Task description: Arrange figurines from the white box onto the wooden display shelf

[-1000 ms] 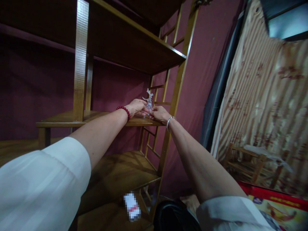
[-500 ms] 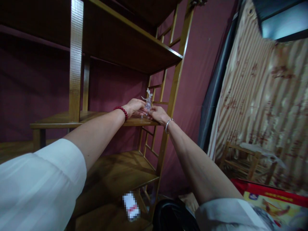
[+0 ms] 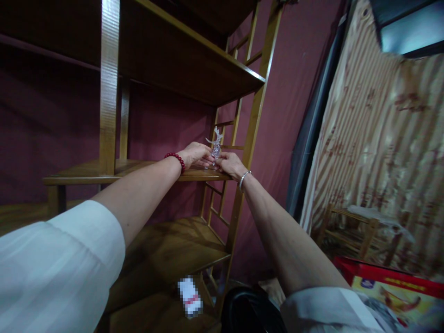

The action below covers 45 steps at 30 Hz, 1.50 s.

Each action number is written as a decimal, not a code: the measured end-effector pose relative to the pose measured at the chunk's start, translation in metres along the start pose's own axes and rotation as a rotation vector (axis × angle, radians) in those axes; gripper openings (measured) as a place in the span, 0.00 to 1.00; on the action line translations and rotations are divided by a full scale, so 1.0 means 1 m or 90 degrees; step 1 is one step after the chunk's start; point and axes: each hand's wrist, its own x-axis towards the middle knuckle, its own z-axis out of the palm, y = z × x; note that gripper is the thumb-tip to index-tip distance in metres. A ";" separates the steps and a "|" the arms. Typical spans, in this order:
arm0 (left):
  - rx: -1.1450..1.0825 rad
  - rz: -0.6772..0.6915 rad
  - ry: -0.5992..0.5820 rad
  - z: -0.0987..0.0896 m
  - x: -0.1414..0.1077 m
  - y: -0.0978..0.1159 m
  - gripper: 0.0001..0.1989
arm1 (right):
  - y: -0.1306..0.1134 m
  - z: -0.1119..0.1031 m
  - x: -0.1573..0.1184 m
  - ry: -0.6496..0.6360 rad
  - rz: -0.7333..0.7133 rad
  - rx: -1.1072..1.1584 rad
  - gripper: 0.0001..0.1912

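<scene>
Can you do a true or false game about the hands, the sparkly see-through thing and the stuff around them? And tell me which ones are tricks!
1. Both the left hand and the right hand are touching the clear figurine. True.
2. The red bead bracelet is on the right wrist. False: it is on the left wrist.
3. The sleeves are black. False: they are white.
4. A striped curtain hangs to the right of the wooden shelves. True.
5. The silver bracelet is lying on a shelf. False: it is on the right wrist.
</scene>
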 end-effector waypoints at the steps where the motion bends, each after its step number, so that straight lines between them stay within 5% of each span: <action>1: 0.000 0.001 -0.002 0.000 0.000 0.000 0.20 | 0.000 0.000 0.000 -0.001 -0.002 -0.001 0.04; 25: 0.042 0.015 0.053 0.003 -0.006 0.008 0.15 | -0.009 0.000 -0.004 -0.062 -0.025 0.032 0.05; 45: 0.100 0.021 0.084 -0.001 0.001 0.005 0.12 | -0.017 0.000 -0.013 -0.027 -0.023 -0.004 0.05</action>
